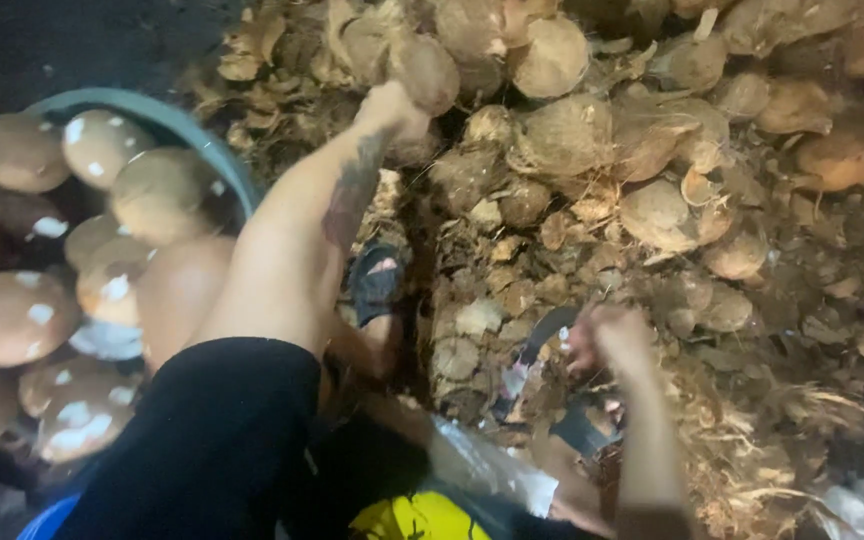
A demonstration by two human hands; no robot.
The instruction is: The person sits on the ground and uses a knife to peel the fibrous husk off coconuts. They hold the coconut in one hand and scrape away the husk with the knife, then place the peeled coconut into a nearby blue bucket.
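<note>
Left hand (392, 108) clamps a husked coconut (422, 70) up at twelve o'clock on the pile, right hand (612, 340) grips a blade (532, 360) (blurred), so a steady lift comes next.

Ground (852, 330): heap of coconuts (572, 135), husk scraps (742, 470) strewn.

Your one head camera looks steeply down, close over your arms, onto the coconut pile (592, 170).
</note>
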